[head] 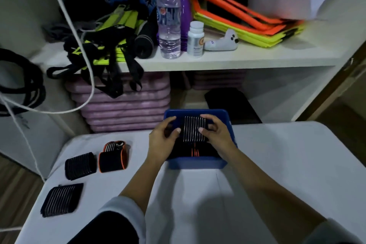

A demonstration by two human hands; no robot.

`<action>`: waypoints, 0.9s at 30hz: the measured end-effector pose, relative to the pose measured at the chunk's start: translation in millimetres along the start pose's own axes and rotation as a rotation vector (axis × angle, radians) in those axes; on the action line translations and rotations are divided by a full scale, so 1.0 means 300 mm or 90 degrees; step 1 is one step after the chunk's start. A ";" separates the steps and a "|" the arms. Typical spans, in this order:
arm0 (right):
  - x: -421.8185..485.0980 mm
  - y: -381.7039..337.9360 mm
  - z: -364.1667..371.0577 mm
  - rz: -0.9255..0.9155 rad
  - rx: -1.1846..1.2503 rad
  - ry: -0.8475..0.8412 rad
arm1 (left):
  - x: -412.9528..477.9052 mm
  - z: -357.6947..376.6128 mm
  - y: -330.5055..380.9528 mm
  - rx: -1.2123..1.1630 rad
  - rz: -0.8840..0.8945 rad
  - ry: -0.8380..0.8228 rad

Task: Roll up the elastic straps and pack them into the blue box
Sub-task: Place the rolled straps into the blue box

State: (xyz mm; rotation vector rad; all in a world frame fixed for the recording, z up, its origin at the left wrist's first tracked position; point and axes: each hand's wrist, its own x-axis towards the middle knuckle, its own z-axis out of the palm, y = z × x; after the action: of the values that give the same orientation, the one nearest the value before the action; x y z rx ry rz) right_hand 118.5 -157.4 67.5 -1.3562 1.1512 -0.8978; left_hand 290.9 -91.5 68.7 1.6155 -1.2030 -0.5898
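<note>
The blue box (196,162) stood open, with a black strap with orange stripes (195,152) lying inside. A silver-striped roll (193,131) was held just over its opening. Left of the box lay an orange-edged roll (112,156), farther left a black ribbed roll (80,165), and farthest from the box a flatter grey-striped strap (61,200)

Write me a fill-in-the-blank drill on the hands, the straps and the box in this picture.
1. The left hand and right hand together hold one rolled strap above the box, whose colour is ____.
2. Left of the box, the number of loose straps lying on the table is ____.
3. One of them, the trimmed strap, has edging coloured ____.

Missing words: blue; three; orange.
</note>
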 end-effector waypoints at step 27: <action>0.306 0.258 0.176 0.087 -0.222 -0.077 | 0.042 0.005 -0.235 0.164 -0.018 -0.044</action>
State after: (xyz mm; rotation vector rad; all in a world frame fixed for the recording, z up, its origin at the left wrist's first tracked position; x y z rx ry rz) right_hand 180.5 -227.7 -24.3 -1.5662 1.3300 -0.5240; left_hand 324.3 -103.0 6.1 1.8425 -1.3534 -0.5288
